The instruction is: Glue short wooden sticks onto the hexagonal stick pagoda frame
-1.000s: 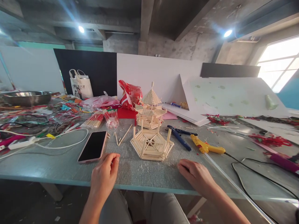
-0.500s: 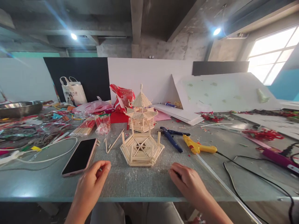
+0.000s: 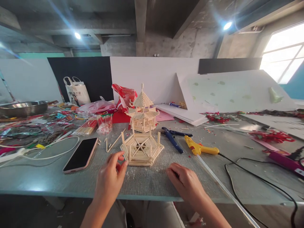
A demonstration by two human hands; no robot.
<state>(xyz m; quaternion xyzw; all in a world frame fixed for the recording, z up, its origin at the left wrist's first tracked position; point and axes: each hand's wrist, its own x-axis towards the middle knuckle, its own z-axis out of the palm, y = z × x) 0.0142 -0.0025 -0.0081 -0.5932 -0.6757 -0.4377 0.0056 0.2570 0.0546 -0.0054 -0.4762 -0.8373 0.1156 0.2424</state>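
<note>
A hexagonal base of thin wooden sticks [image 3: 142, 148], with short upright posts at its corners, lies on the table before me. My left hand [image 3: 114, 172] is at its front left corner, thumb and index finger slightly apart; whether they touch the sticks I cannot tell. My right hand [image 3: 182, 179] rests on the tabletop to the right of the base, fingers curled in with nothing seen in them. Right behind the base stands a small stick pagoda [image 3: 142, 110] with tiered roofs. A few loose sticks [image 3: 115, 142] lie to the left of the base.
A phone [image 3: 81, 155] lies at left beside a white cable [image 3: 71, 152]. Blue-handled pliers [image 3: 174, 141] and a yellow glue gun [image 3: 200, 148] with a clear glue stick and black cord are at right. Behind are stick bundles [image 3: 87, 126], a red bag [image 3: 124, 96] and white boards [image 3: 182, 114].
My left hand has moved right and forward from beside the phone to the base's corner, its fingers parting a little. My right hand stays curled on the table. The view has shifted slightly.
</note>
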